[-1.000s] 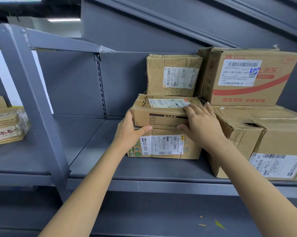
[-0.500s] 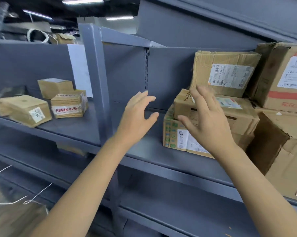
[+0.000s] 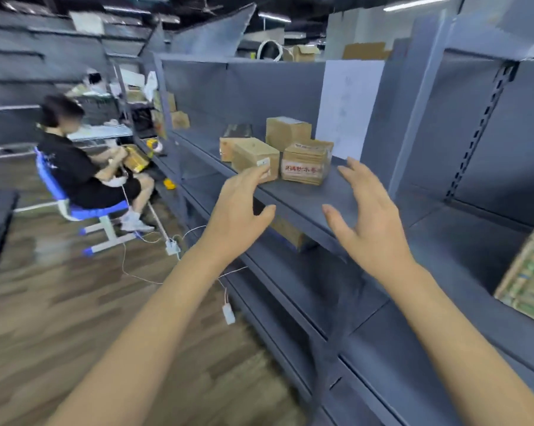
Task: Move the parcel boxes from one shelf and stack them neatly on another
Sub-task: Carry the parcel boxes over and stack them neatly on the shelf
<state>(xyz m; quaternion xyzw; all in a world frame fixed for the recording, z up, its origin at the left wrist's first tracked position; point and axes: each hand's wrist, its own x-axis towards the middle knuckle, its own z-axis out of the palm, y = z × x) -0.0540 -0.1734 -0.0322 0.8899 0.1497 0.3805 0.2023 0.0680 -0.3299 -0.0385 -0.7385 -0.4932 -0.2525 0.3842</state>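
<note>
Shelf boxes seemingly just beyond empty hands.

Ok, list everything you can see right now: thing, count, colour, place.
Parcel boxes: four, brown, grouped on the middle shelf ahead.
Box with red print: one of those four, nearest the right hand.
Shelf: grey metal, bare in front of the boxes.
Box: one, brown, on the level below.
Green-printed box: one, right edge, cut off.
White sheet: one, on the shelf back panel.
Seated person: one, dark clothes, blue chair, left.
White cables: on the wooden floor.
Left hand: open, empty.
Right hand: open, empty.
</note>
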